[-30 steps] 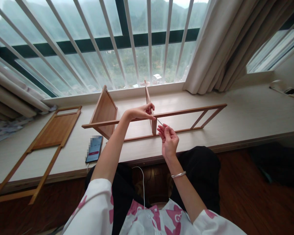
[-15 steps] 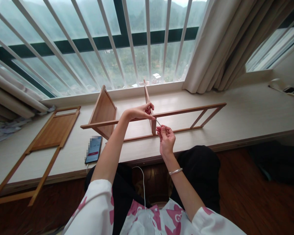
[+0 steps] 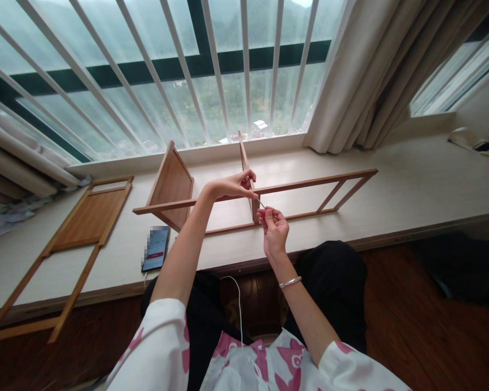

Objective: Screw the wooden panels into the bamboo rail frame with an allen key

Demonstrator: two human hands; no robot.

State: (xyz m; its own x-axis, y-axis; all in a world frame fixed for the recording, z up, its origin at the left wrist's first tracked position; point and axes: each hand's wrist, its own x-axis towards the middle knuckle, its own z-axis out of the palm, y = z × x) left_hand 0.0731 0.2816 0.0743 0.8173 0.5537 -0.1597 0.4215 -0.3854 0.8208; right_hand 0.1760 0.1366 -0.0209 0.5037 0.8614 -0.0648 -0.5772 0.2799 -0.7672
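A wooden frame (image 3: pixel 313 181) with two long rails and crosspieces lies on its side on the pale ledge. A wooden panel (image 3: pixel 171 182) stands up from its left part, and a narrower upright board (image 3: pixel 243 155) joins it near the middle. My left hand (image 3: pixel 230 187) reaches over the upper rail and grips the frame at this middle joint, thumb toward me. Just below, my right hand (image 3: pixel 275 228) pinches a thin metal rod that looks like a hex key (image 3: pixel 261 203). Its far end points at the joint beside my left thumb; the tip is hidden.
Another wooden frame with a panel (image 3: pixel 92 220) lies at the left, its legs sticking out past the ledge's front edge. A phone (image 3: pixel 155 250) with a white cable lies near my left forearm. Behind the ledge (image 3: pixel 411 179) are a barred window and a curtain (image 3: pixel 350 81).
My right hand has shifted slightly left and up with the hex key, closer to the joint. My left hand and the frame stay nearly still.
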